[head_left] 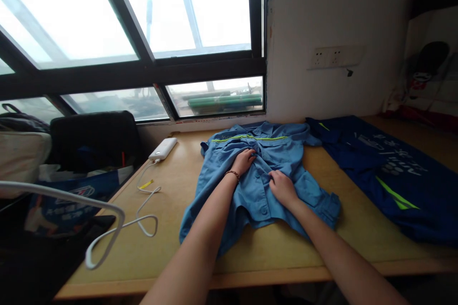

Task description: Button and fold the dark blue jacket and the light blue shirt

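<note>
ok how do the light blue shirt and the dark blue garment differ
The light blue shirt has the left hand and right hand on it; the dark blue garment has neither. The shirt shows buttons, the garment large pale print. Both lie on the table with yellow-green trim.

Blue shirt [263, 195] lettering [229, 137] illegible, white cable [64, 193] cut off left, navy garment [361, 186] right
</note>
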`<state>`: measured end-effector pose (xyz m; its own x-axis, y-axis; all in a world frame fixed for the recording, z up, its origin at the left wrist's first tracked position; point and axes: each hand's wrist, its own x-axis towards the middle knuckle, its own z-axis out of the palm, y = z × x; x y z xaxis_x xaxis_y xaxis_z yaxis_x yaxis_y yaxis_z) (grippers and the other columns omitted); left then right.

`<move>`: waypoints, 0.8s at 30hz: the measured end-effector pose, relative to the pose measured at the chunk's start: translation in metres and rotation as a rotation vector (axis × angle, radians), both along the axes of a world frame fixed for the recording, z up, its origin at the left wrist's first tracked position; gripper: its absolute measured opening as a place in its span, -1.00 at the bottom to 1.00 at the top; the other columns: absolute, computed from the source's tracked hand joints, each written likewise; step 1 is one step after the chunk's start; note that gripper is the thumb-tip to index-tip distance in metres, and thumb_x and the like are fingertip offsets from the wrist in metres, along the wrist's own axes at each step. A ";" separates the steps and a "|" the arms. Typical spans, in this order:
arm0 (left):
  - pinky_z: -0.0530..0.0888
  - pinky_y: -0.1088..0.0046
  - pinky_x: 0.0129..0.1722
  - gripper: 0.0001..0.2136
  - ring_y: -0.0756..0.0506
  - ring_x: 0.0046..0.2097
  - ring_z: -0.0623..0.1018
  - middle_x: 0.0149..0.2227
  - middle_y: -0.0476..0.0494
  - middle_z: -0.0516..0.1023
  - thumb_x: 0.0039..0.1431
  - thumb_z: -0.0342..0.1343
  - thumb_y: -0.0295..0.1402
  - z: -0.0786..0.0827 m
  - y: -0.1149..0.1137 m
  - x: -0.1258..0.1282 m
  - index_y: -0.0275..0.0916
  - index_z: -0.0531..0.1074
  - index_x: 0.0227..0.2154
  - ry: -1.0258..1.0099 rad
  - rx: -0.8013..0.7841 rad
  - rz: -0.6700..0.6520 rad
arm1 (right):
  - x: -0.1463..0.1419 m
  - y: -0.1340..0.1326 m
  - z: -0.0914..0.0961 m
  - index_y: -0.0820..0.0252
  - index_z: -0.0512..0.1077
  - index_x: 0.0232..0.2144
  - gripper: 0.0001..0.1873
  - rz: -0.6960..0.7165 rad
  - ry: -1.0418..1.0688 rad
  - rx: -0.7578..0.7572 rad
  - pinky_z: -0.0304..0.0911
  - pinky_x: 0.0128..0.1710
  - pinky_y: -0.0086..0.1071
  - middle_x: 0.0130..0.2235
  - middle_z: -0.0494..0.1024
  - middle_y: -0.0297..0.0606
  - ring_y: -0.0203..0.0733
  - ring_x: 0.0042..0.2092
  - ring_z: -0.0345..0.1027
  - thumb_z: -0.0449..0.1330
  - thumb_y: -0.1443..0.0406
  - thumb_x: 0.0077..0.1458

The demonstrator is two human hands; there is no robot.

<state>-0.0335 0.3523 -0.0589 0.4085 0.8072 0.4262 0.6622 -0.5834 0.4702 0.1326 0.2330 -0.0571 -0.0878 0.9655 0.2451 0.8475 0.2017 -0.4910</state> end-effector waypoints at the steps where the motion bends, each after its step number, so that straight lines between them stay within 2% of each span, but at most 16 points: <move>1: 0.35 0.45 -0.24 -0.78 -0.05 -0.29 0.42 -0.29 -0.12 0.43 0.07 -0.02 -0.41 0.001 0.000 0.002 -0.24 0.37 -0.19 0.015 -0.010 0.037 | 0.005 0.007 -0.005 0.23 0.34 -0.33 -0.78 0.005 0.118 -0.017 0.18 -0.23 -0.40 -0.30 0.46 -0.18 -0.21 -0.23 0.34 -0.04 0.46 -0.02; 5: 0.36 0.41 -0.26 -0.67 -0.09 -0.28 0.45 -0.30 -0.18 0.45 0.04 0.03 -0.37 0.010 -0.016 0.009 -0.29 0.29 -0.10 0.043 -0.171 0.214 | 0.021 0.028 -0.019 0.21 0.30 -0.42 -0.88 -0.026 0.499 -0.102 0.22 -0.31 -0.40 -0.42 0.47 -0.29 -0.24 -0.35 0.36 0.03 0.44 -0.10; 8: 0.36 0.41 -0.30 -0.59 -0.10 -0.28 0.46 -0.24 -0.23 0.45 -0.02 0.10 -0.28 0.014 -0.044 0.012 -0.31 0.27 -0.09 -0.004 -0.220 0.218 | 0.024 0.030 -0.021 0.20 0.28 -0.46 -0.91 -0.065 0.612 -0.118 0.23 -0.35 -0.39 -0.47 0.45 -0.32 -0.23 -0.39 0.35 0.05 0.42 -0.13; 10: 0.35 0.44 -0.32 -0.64 -0.07 -0.31 0.45 -0.26 -0.17 0.45 -0.05 0.13 -0.27 0.013 -0.066 0.012 -0.26 0.31 -0.16 -0.042 -0.199 0.149 | 0.022 0.025 -0.018 0.19 0.28 -0.48 -0.93 -0.073 0.564 -0.081 0.22 -0.35 -0.38 -0.49 0.43 -0.33 -0.24 -0.41 0.33 0.05 0.40 -0.13; 13: 0.34 0.49 -0.38 -0.68 -0.02 -0.38 0.43 -0.34 -0.07 0.46 -0.10 0.16 -0.31 0.006 -0.093 0.010 -0.23 0.33 -0.23 -0.126 -0.244 0.048 | 0.016 0.011 -0.007 0.19 0.29 -0.50 -0.94 -0.061 0.375 0.063 0.19 -0.33 -0.37 -0.47 0.39 -0.31 -0.23 -0.39 0.29 0.06 0.40 -0.14; 15: 0.32 0.51 -0.41 -0.68 0.01 -0.42 0.40 -0.38 -0.04 0.45 -0.12 0.18 -0.32 0.003 -0.101 0.008 -0.24 0.33 -0.24 -0.184 -0.272 0.030 | 0.012 0.002 0.002 0.19 0.30 -0.50 -0.90 -0.022 0.267 0.173 0.16 -0.31 -0.40 -0.42 0.37 -0.29 -0.24 -0.36 0.27 0.04 0.45 -0.14; 17: 0.30 0.53 -0.44 -0.72 0.03 -0.44 0.37 -0.41 -0.01 0.43 -0.13 0.18 -0.33 0.003 -0.102 0.006 -0.24 0.35 -0.30 -0.181 -0.265 0.024 | 0.007 -0.005 0.009 0.19 0.30 -0.49 -0.87 0.062 0.204 0.220 0.14 -0.32 -0.43 -0.40 0.35 -0.29 -0.27 -0.36 0.25 0.02 0.47 -0.12; 20: 0.27 0.54 -0.46 -0.84 0.03 -0.45 0.34 -0.44 -0.01 0.39 -0.13 0.17 -0.33 0.006 -0.100 0.003 -0.25 0.39 -0.43 -0.106 -0.247 -0.016 | 0.004 -0.008 0.011 0.19 0.32 -0.44 -0.95 0.126 0.158 0.133 0.13 -0.37 -0.45 -0.43 0.34 -0.31 -0.29 -0.40 0.24 0.05 0.36 -0.02; 24: 0.25 0.55 -0.49 -0.89 0.03 -0.47 0.34 -0.50 0.00 0.38 -0.12 0.15 -0.35 0.010 -0.096 -0.003 -0.27 0.41 -0.49 -0.072 -0.341 -0.103 | 0.003 -0.007 0.007 0.21 0.35 -0.37 -0.75 0.022 0.056 0.002 0.11 -0.40 -0.44 -0.40 0.39 -0.26 -0.26 -0.39 0.29 0.06 0.14 0.02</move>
